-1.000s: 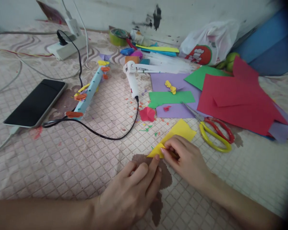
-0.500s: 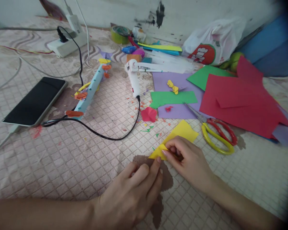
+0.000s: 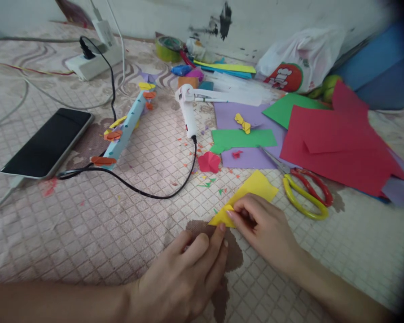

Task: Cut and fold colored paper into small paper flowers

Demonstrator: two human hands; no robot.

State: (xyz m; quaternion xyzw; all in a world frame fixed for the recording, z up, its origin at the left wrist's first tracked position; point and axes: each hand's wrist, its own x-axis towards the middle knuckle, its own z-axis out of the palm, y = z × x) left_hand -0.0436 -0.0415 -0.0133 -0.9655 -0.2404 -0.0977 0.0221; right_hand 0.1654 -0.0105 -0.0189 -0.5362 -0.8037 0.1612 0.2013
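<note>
A piece of yellow paper (image 3: 256,185), folded over at its lower left corner, lies on the patterned cloth. My right hand (image 3: 265,229) pinches that folded part between thumb and fingers; its curled fingers hide some of the sheet. From the near side, my left hand (image 3: 185,273) touches the paper's lower edge with one fingertip. Its other fingers are loosely bent and a little apart, holding nothing. To the right of the paper lie scissors (image 3: 306,193) with one red and one yellow handle loop. A red paper flower (image 3: 209,162) rests just beyond the yellow sheet.
Red sheets (image 3: 343,139), a green strip (image 3: 244,138) and purple paper (image 3: 229,114) lie at the right. A white glue gun (image 3: 188,110) trails a black cord. Further left are a decorated light-blue paper strip (image 3: 129,121), a phone (image 3: 49,143) and a power strip (image 3: 94,60).
Both hands stay almost where they were on the yellow paper. The whole view has shifted very slightly; nothing has been picked up or let go.
</note>
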